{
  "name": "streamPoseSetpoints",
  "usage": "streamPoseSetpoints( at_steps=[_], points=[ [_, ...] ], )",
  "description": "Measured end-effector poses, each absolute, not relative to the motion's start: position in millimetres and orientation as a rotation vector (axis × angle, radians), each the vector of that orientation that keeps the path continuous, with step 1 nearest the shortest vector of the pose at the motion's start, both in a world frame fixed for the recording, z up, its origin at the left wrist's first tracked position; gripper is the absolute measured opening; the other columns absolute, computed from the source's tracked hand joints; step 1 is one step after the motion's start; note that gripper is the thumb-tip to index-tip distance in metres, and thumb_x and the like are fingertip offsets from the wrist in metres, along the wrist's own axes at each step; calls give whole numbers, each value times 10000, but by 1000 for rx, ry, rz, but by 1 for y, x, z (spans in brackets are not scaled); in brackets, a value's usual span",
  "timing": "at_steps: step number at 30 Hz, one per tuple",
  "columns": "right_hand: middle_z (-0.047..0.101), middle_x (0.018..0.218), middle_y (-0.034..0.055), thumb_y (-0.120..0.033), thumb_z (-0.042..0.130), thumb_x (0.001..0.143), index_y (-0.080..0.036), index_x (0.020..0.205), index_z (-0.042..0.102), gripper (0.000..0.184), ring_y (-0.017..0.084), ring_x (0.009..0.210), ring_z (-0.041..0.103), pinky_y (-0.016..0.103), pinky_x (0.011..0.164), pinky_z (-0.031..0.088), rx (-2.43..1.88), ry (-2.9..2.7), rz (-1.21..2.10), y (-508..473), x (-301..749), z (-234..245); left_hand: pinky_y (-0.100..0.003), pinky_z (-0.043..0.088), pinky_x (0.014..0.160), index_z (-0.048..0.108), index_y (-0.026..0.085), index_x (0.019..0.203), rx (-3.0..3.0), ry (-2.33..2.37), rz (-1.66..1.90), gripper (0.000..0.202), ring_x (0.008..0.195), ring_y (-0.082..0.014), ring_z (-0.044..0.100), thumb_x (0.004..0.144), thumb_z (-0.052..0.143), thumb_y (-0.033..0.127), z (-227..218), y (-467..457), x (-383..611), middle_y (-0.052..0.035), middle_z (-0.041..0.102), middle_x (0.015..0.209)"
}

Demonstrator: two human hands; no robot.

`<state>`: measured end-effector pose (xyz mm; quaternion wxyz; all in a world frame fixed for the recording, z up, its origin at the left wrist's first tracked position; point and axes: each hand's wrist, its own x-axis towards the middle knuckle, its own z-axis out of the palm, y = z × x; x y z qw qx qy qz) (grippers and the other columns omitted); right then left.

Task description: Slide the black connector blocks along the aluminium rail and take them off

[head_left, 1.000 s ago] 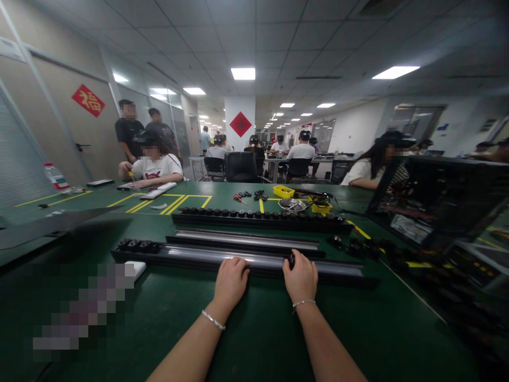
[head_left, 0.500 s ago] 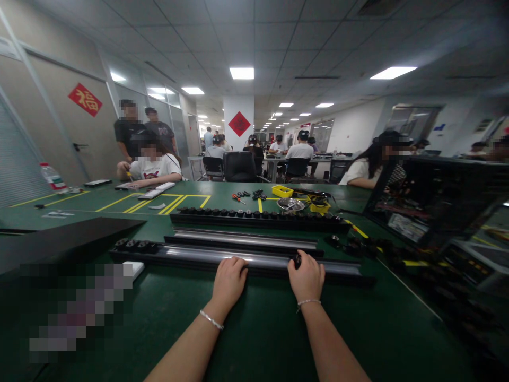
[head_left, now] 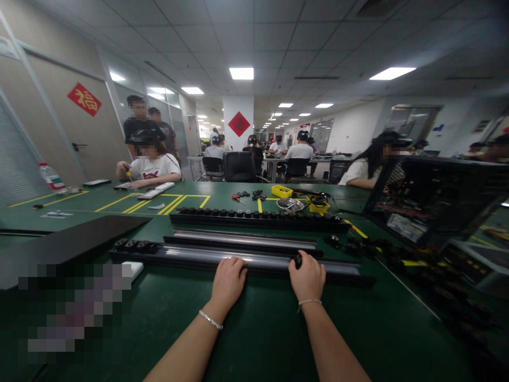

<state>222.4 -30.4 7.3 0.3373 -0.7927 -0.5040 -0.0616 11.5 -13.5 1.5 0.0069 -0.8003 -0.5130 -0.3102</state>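
Note:
A long black channel point(head_left: 191, 253) with a shiny grey inner face lies crosswise in front of me. My left hand point(head_left: 228, 278) rests on its near edge, fingers curled together over the rim. Farther right, my right hand point(head_left: 308, 276) pinches a small black round part point(head_left: 298, 260) above the same channel; my fingers partly hide it. Several black parts point(head_left: 133, 244) sit at the channel's left end. Just behind lies a second channel point(head_left: 246, 240) with its inside bare. Beyond that, a third channel point(head_left: 258, 220) bears a row of black parts.
An open black computer case point(head_left: 421, 201) stands at the right, near a heap of black parts point(head_left: 449, 286). Farther back are a metal bowl point(head_left: 289, 205), a yellow tray point(head_left: 282, 191) and a red screwdriver point(head_left: 238, 198). A dark panel point(head_left: 79, 239) lies left. A co-worker point(head_left: 151, 167) sits across the table.
Both hands hold nearly the same places on the channel. In the background, the standing people at the left have shifted slightly to the right.

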Motion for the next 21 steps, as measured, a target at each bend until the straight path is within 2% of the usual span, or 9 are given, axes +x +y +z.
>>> streamPoseSetpoints(
  at_steps=[21],
  points=[
    [614,1124,120,-240,412,772,-128,1169,537,431,233,1124,474,360,971,259,-2054,-1312,-163,-29,228,7,-347,385,864,596,240,916,-2518,-1635,-930,136,903,-187,554,822,516,184,3,-14,10,-17,624,898]
  ],
)
